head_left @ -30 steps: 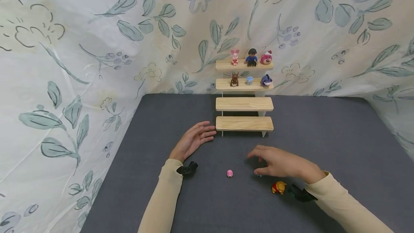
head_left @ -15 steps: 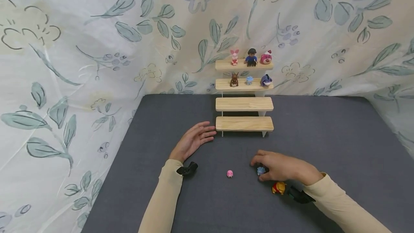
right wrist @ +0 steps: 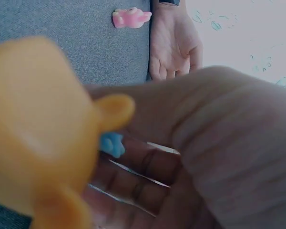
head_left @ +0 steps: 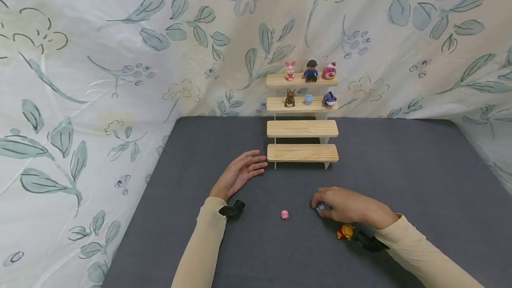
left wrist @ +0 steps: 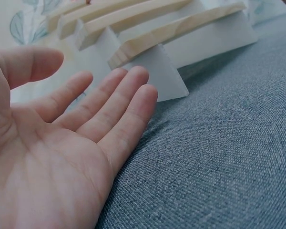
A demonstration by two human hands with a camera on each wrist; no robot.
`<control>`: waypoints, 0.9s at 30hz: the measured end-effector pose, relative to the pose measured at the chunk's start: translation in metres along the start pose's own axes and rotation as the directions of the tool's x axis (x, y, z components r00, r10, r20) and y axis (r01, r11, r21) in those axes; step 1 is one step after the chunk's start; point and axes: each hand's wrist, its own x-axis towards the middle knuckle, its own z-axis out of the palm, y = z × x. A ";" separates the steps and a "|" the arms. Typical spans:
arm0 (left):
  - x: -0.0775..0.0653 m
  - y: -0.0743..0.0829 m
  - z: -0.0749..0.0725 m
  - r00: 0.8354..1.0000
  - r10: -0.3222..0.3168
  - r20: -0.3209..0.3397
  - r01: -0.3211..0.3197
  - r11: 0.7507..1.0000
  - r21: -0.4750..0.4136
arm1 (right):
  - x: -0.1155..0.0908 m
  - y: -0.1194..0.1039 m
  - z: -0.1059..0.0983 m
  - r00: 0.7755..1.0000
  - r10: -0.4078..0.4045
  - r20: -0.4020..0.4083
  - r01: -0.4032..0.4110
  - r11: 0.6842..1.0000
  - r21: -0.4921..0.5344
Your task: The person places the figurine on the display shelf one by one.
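My right hand (head_left: 352, 207) pinches a small blue figurine (head_left: 322, 207) low over the dark cloth, thumb on its near side. In the right wrist view part of that blue figurine (right wrist: 112, 144) shows between thumb and fingers. Close by the wrist sits a yellow bear figurine in a red shirt (head_left: 345, 231), large and blurred in the right wrist view. A pink figurine (head_left: 284, 214) stands on the cloth between the two hands. My left hand (head_left: 240, 173) rests with fingers extended, holding nothing, its fingertips right at the left end of the lowest shelf (head_left: 302, 153).
Wooden tiered shelves rise at the back. The top tier (head_left: 274, 81) holds three figurines: a pink piglet, a figure in blue and a pink bear. Three more stand on the tier below (head_left: 274, 105): brown, light blue and purple-blue. A floral curtain (head_left: 224, 57) hangs behind.
My right hand has come down slightly and its fingers have closed around the blue figurine, tilting it. The left hand has stayed in place.
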 end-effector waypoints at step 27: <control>-0.002 0.001 0.001 1.000 0.006 0.006 -0.006 1.000 -0.017 | 0.002 0.002 -0.004 0.985 -0.051 -0.162 0.063 0.996 0.071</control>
